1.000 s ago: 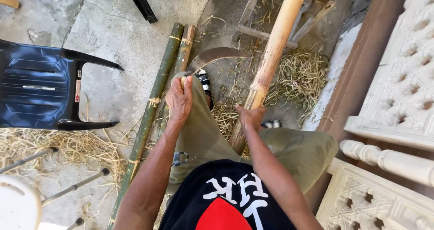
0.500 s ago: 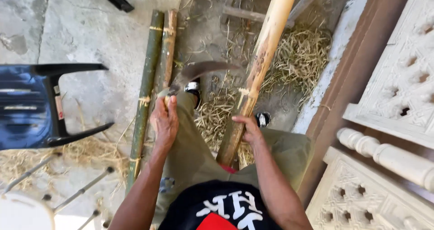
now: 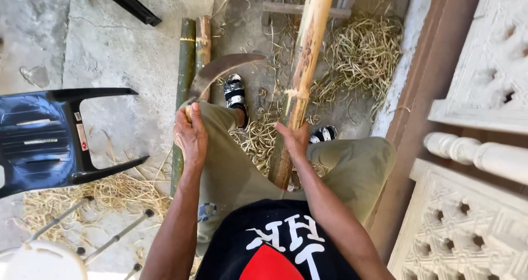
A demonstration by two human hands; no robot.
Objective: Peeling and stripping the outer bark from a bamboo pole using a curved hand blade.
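My left hand point(image 3: 191, 134) grips the handle of a curved, rusty sickle-like blade point(image 3: 220, 69), held above my left knee with its tip pointing right. My right hand point(image 3: 294, 140) wraps around a thick yellow-brown bamboo pole point(image 3: 306, 54) that stands tilted between my legs, its lower end hidden near my lap. The blade lies just left of the pole, not touching it. My sandalled feet point(image 3: 235, 91) rest among bamboo shavings.
Two green bamboo poles point(image 3: 186, 65) lie on the concrete floor to the left. A dark blue plastic chair point(image 3: 49, 137) lies tipped over at far left. Shavings pile point(image 3: 360, 51) at upper right. A white carved balustrade point(image 3: 478, 153) and brown ledge run along the right.
My view has shifted and drawn closer. My left hand has raised the blade a little and brought it nearer the pole; my right hand keeps its hold on the pole.
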